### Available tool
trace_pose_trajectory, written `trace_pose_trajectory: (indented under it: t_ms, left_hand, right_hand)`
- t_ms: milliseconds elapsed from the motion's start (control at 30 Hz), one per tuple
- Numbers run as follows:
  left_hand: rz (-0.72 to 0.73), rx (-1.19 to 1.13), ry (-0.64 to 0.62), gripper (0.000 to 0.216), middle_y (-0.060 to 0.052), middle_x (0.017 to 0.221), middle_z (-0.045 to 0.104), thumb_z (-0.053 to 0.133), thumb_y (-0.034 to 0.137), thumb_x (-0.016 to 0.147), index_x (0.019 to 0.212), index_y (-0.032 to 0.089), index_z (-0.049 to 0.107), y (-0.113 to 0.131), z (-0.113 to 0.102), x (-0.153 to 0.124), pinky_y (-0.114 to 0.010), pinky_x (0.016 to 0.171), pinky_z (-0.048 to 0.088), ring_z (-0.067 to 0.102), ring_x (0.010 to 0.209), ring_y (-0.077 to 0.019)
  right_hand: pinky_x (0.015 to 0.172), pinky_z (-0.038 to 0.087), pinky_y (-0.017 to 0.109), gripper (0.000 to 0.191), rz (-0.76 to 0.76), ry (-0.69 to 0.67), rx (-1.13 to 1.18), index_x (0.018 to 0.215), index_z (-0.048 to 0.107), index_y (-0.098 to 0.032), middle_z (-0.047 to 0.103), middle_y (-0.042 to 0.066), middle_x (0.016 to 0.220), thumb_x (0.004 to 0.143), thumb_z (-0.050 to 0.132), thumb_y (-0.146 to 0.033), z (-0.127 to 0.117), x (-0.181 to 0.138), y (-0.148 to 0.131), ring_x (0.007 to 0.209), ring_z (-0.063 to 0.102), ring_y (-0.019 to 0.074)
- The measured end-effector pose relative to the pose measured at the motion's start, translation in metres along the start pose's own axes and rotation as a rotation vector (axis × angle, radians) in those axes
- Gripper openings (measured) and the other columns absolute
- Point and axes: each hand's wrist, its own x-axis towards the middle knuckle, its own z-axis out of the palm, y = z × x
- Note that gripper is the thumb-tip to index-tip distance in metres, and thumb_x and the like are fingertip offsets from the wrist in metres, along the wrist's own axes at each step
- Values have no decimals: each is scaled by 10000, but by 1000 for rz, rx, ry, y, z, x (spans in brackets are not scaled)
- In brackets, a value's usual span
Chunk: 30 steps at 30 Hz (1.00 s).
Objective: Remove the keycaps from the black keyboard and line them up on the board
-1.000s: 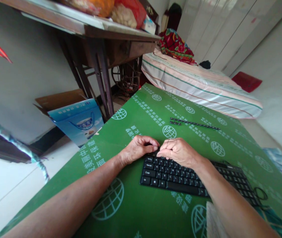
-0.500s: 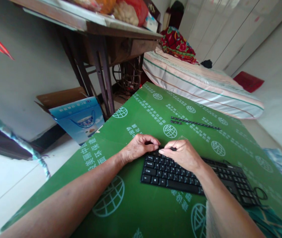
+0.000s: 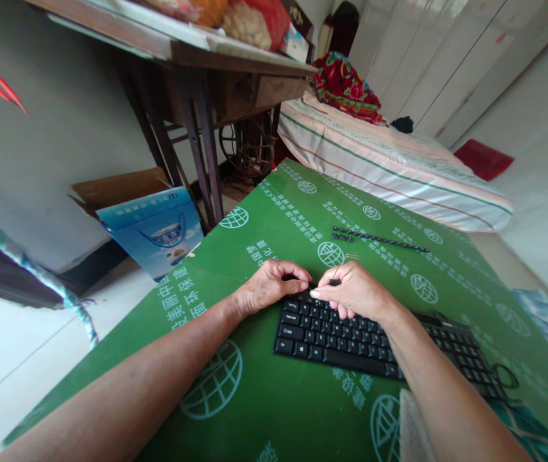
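Note:
A black keyboard (image 3: pixel 346 343) lies on the green table, its back left part behind my hands. My left hand (image 3: pixel 274 285) is closed at the keyboard's back left edge, thumb and forefinger pinched together there. My right hand (image 3: pixel 353 289) is just beside it over the upper key rows, thumb and forefinger pinched. Out of its top sticks a thin wire tool (image 3: pixel 351 257) that looks like a keycap puller; its lower end is hidden by the fingers. Beyond the hands, small black keycaps lie in a long row (image 3: pixel 389 240) and a short row (image 3: pixel 342 237).
The green table (image 3: pixel 235 269) carries white print. A dark cable (image 3: pixel 507 375) loops at the keyboard's right end, near a green cloth (image 3: pixel 529 423). To the left are a blue carton (image 3: pixel 153 231) and a wooden sewing-machine stand (image 3: pixel 206 128). A bed (image 3: pixel 389 167) stands behind.
My right hand has tilted and shifted slightly, showing its lower fingers and more of the wire tool above it. My left hand and the keyboard have stayed in place.

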Motion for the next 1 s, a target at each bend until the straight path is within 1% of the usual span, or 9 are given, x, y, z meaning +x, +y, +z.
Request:
trace_pose_trajectory:
  t_ms: [67,200,267,333,500,700,767,867,1000]
  left_hand:
    - [2,0,0,157,-42,835,697,663,250,705,793,122,687,-1,0,0,-267,745,461,609,751,-132]
    - [0,-17,11,155,-47,844,693,668,248,697,779,117,683,-1,0,0,-262,735,461,604,757,-134]
    - [-4,-27,16,154,-47,846,692,673,245,689,773,116,681,0,0,0,-260,728,464,601,749,-132]
    - [-7,-33,17,157,-46,846,692,677,245,683,774,116,680,0,1,0,-262,727,467,601,746,-131]
    - [-6,-29,17,162,-47,861,693,683,247,682,784,121,679,-1,1,0,-272,739,472,608,766,-137]
    - [10,-12,21,149,-50,869,691,681,237,687,782,122,680,-1,1,-1,-272,738,477,611,769,-138]
    - [19,6,15,144,-52,868,690,674,227,693,786,117,679,-1,1,-1,-273,746,476,610,772,-138]
    - [42,56,3,135,-52,875,686,660,217,704,794,118,676,-1,1,-1,-281,763,476,613,792,-145]
    - [97,207,-11,133,-49,897,675,643,206,717,820,128,673,0,2,0,-301,806,473,613,833,-157]
  right_hand:
    - [284,307,155,235,-3,64,-15,657,616,-152,520,-40,439,671,649,-384,4,-1,0,302,454,69]
    - [319,255,168,199,-37,280,-66,611,604,-161,486,-54,409,654,640,-352,16,-4,3,308,387,54]
    - [344,252,177,189,-61,377,-87,585,593,-164,479,-54,414,657,621,-337,21,-6,4,335,367,56]
    - [359,254,184,186,-71,439,-98,572,581,-170,474,-51,425,665,595,-330,26,-6,7,358,360,64]
    - [372,272,194,131,-56,514,-87,608,558,-193,475,-50,436,656,571,-314,35,-5,15,378,398,92]
    - [416,318,212,68,-109,620,-71,612,492,-215,461,-52,473,639,541,-254,42,-6,19,424,414,114]
    - [443,336,217,73,-127,644,-62,617,462,-220,454,-55,490,631,533,-231,43,-7,20,439,420,116]
    - [464,338,223,99,-141,656,-55,598,431,-221,428,-59,490,627,525,-214,45,-7,22,449,417,116]
    - [465,325,221,122,-174,663,-33,582,404,-221,395,-63,491,632,513,-199,46,-7,23,461,398,114]
